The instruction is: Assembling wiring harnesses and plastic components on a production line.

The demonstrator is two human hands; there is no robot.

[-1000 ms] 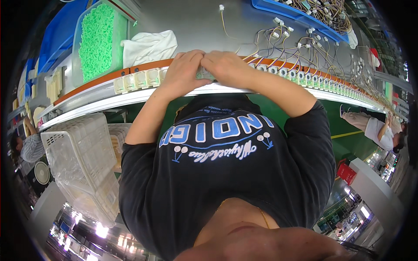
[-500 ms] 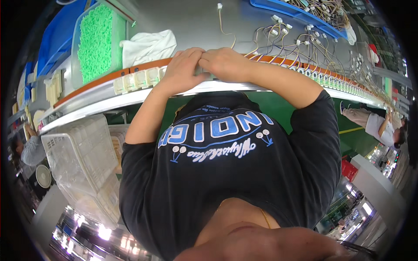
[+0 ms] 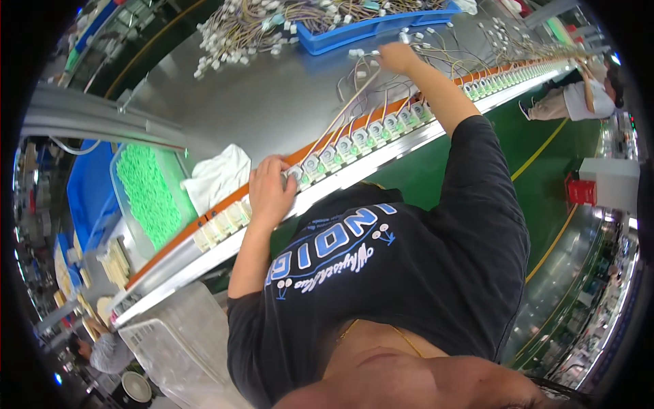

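A long row of small white-and-green parts (image 3: 354, 140) runs along an orange strip at the edge of a grey metal bench (image 3: 272, 102). My left hand (image 3: 269, 191) lies over the row, its fingers curled around one part at its right side. My right hand (image 3: 398, 58) is stretched far out over the bench among thin wires with white plugs (image 3: 354, 68). Whether it holds one is not clear. Wires lead from several parts up across the bench.
A blue tray (image 3: 368, 27) and a loose heap of wired plugs (image 3: 252, 27) lie at the back. A white cloth (image 3: 218, 177) and a clear bin of green pieces (image 3: 146, 194) sit to the left. A white mesh basket (image 3: 184, 341) stands below. Another person (image 3: 579, 95) works far right.
Both hands were together at the bench edge. Now my right hand has reached out across the bench to the wires, and my head has turned so the row runs diagonally.
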